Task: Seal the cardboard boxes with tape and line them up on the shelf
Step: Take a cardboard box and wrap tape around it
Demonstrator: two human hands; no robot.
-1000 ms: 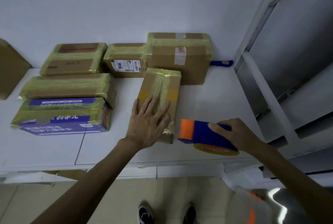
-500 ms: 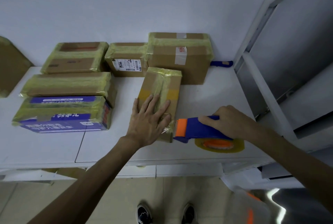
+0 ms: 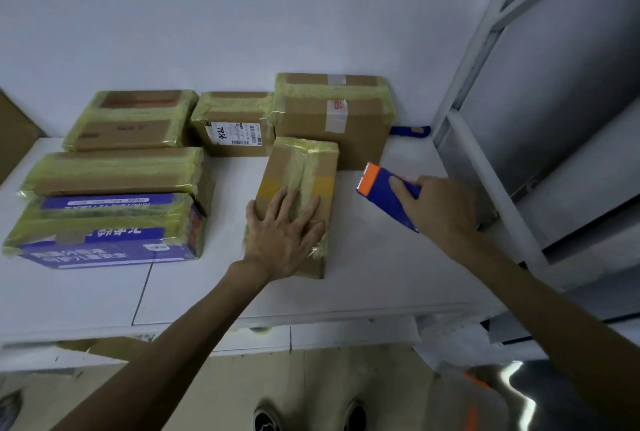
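A narrow cardboard box (image 3: 302, 170) wrapped in yellowish tape lies lengthwise on the white shelf (image 3: 374, 274). My left hand (image 3: 284, 233) rests flat on its near end, fingers spread. To its right, my right hand (image 3: 441, 212) grips a blue and orange tape dispenser (image 3: 384, 191), lifted above the shelf and apart from the box. Behind the narrow box stands a larger taped box (image 3: 332, 115).
Several more taped boxes sit to the left: one with a shipping label (image 3: 233, 125), a flat one (image 3: 130, 118), a long one (image 3: 114, 170) and a blue printed one (image 3: 104, 226). A blue object (image 3: 410, 130) lies by the wall. A white metal frame (image 3: 485, 160) bounds the right side.
My right hand has lifted the tape dispenser off the near end of the box and carried it up and to the right. My left hand stays pressed on the box.
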